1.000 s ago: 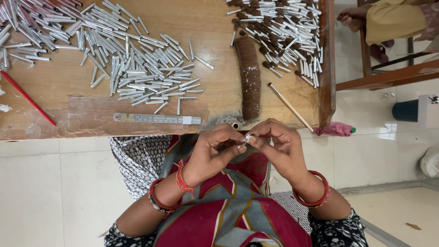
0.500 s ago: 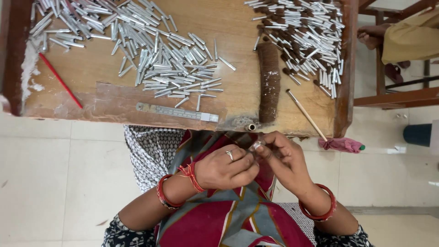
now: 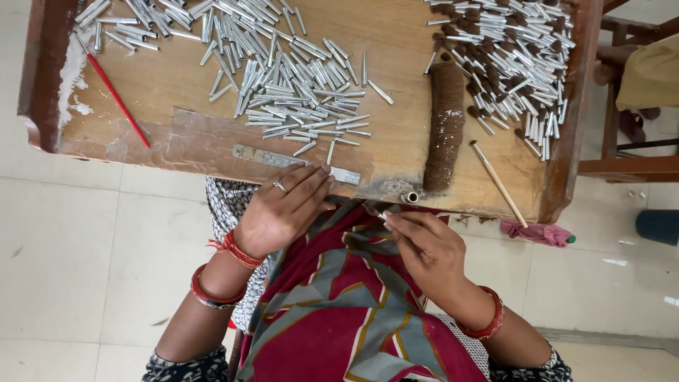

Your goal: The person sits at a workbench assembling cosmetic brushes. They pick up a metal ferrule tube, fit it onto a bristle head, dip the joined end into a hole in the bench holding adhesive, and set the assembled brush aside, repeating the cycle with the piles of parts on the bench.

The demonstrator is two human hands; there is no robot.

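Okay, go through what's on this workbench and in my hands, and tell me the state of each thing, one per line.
left hand: resting at bench edge, fingertips on the metal ruler.
right hand: pinching one small tube.
plain metal tubes: loose pile.
tufted tubes: separate pile.
brown fibre bundle: lying flat.
red stick: lying untouched.

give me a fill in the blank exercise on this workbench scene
1. The left hand rests on the metal ____ at the bench edge.
2. The thin stick left of the tube pile is ____ in colour.
3. The right hand pinches a small ____ tube.

Missing words: ruler; red; metal
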